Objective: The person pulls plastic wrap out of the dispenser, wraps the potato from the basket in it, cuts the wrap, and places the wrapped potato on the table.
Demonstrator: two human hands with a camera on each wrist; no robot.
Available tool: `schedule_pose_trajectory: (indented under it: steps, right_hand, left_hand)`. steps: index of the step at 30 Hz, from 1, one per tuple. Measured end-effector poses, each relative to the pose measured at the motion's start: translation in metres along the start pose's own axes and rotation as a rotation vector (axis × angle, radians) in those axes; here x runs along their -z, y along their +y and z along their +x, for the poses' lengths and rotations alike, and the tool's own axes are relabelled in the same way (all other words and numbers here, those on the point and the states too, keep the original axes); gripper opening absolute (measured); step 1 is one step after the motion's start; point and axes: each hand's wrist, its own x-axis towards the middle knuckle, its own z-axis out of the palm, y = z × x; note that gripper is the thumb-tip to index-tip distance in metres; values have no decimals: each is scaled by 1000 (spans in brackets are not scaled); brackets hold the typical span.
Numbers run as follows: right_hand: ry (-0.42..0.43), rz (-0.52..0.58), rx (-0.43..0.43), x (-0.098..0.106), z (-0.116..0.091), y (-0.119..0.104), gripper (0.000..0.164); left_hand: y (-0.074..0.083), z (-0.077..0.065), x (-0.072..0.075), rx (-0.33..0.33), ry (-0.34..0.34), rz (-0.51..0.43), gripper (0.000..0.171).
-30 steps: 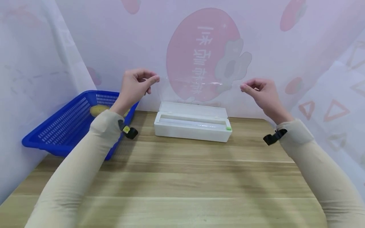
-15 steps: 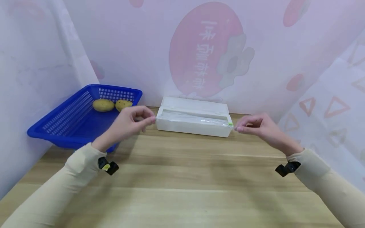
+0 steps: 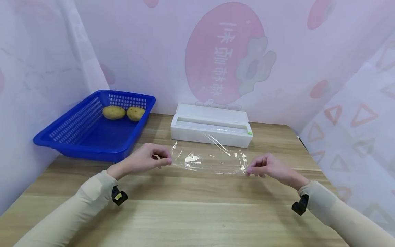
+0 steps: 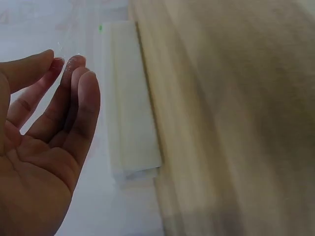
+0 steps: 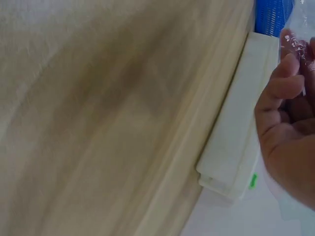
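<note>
Clear cling film (image 3: 191, 158) spans the gap between both hands above the wooden table, catching bright glints. My left hand (image 3: 145, 159) pinches its left edge between thumb and fingers. At the opposite edge, my right hand (image 3: 268, 168) pinches the film the same way, and the right wrist view shows film (image 5: 290, 42) over those fingers. Behind the film stands a long white cling film box (image 3: 211, 136), its lid (image 3: 213, 113) raised at the back and a roll (image 3: 213, 127) lying inside. A small green slider (image 3: 249, 133) sits at the box's right end.
Left of the box, a blue plastic basket (image 3: 83, 149) holds two potatoes (image 3: 114, 112) at its far end. A printed white curtain (image 3: 154, 51) encloses the back and sides. The wooden table (image 3: 203, 219) extends toward me in front.
Both hands came down and toward me from above the box, drawing the film forward over the table in front of it. The box and basket stayed in place.
</note>
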Motion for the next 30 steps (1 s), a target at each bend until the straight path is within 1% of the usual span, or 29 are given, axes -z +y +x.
schedule_pose_trajectory:
  steps: [3, 5, 6, 8, 10, 13, 16, 18, 20, 23, 25, 30]
  right_hand:
    - [48, 53, -146, -10, 6, 9, 30]
    - [89, 86, -237, -17, 10, 13, 32]
    - [107, 102, -271, -20, 11, 14, 30]
    - [147, 90, -330, -25, 12, 15, 26]
    - [176, 38, -359, -29, 13, 16, 24]
    - [211, -72, -357, -35, 14, 16, 27]
    - [220, -176, -323, -41, 17, 15, 32]
    - [225, -237, -291, -45, 18, 14, 31]
    - [232, -276, -262, -48, 19, 15, 26]
    - [233, -294, -212, -51, 20, 17, 17]
    - [231, -277, -186, -52, 20, 20, 14]
    - [223, -236, -130, -51, 17, 26, 15]
  left_hand:
    - [-10, 0, -7, -20, -47, 44, 9]
    - [-16, 0, -11, -21, -73, 71, 15]
    - [-18, 1, -12, -12, -81, 67, 19]
    - [-20, 2, -15, 11, -88, 65, 25]
    - [-22, 4, -18, 38, -84, 62, 30]
    - [-24, 7, -21, 74, -70, 80, 26]
    - [-26, 8, -25, 100, -65, 103, 19]
    - [-28, 7, -27, 116, -66, 108, 15]
    - [-29, 7, -29, 123, -64, 101, 12]
    - [-31, 6, -31, 112, -55, 104, 16]
    - [-32, 6, -32, 101, -43, 112, 19]
    - [-33, 4, -34, 81, -18, 131, 22]
